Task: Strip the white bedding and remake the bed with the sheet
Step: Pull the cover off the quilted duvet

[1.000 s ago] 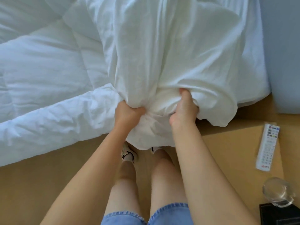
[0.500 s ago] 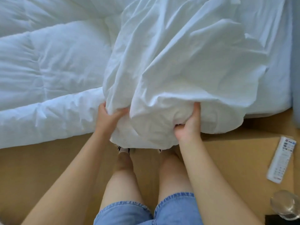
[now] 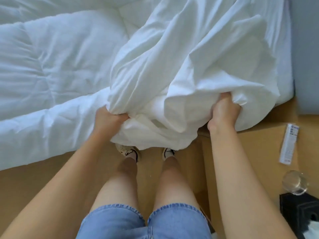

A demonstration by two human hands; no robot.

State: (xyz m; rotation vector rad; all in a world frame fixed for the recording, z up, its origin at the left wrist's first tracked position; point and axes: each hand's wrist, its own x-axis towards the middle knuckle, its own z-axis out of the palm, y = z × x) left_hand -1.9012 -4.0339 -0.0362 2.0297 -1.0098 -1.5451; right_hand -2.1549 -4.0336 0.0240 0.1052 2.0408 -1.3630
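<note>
A crumpled white sheet [image 3: 198, 62] is bunched at the near edge of the bed, its lower folds hanging over my feet. My left hand [image 3: 108, 118] grips a gathered fold at the bundle's left side. My right hand [image 3: 222, 114] grips the sheet's right side, with its fingertips buried in the cloth. A thick white quilted duvet [image 3: 51, 66] lies spread over the left of the bed and droops over the near edge. The mattress [image 3: 284, 49] shows at the far right under the sheet.
A wooden nightstand [image 3: 255, 149] stands at the right with a white remote [image 3: 289, 144], a clear glass [image 3: 295, 182] and a black box [image 3: 300, 211] on it. A grey headboard panel [image 3: 307, 49] rises at the right. Tan floor [image 3: 34, 183] lies under my legs.
My two hands have moved apart along the sheet, the right one further right, spreading the bundle wider. The sheet has slid nearer to the bed's edge.
</note>
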